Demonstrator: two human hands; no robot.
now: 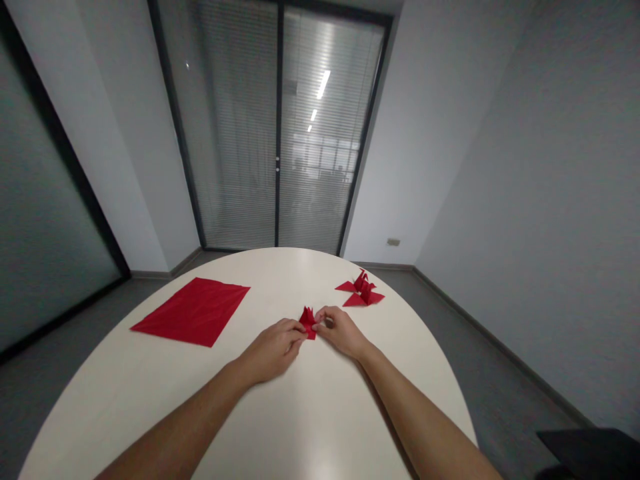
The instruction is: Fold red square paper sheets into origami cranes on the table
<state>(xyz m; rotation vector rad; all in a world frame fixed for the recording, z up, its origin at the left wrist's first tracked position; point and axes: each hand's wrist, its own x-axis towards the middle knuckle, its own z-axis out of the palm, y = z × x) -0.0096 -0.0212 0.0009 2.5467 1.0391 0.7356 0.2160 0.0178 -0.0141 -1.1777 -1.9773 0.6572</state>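
A small piece of folded red paper [309,321] stands between my two hands at the middle of the table, its pointed tips facing up and away from me. My left hand [275,348] pinches its left lower edge between thumb and fingers. On the other side, my right hand [341,330] is closed with thumb and forefinger at the paper's right edge. Some of the folds are hidden behind my fingertips. Beyond my right hand sit red origami cranes [363,293] with spread wings, close together.
The white round table [295,267] fills the space before me. A flat, creased sheet of red paper [195,312] lies at the left. Past the far edge are glass doors with blinds [277,133]. A black object [593,450], partly cut off, is at lower right.
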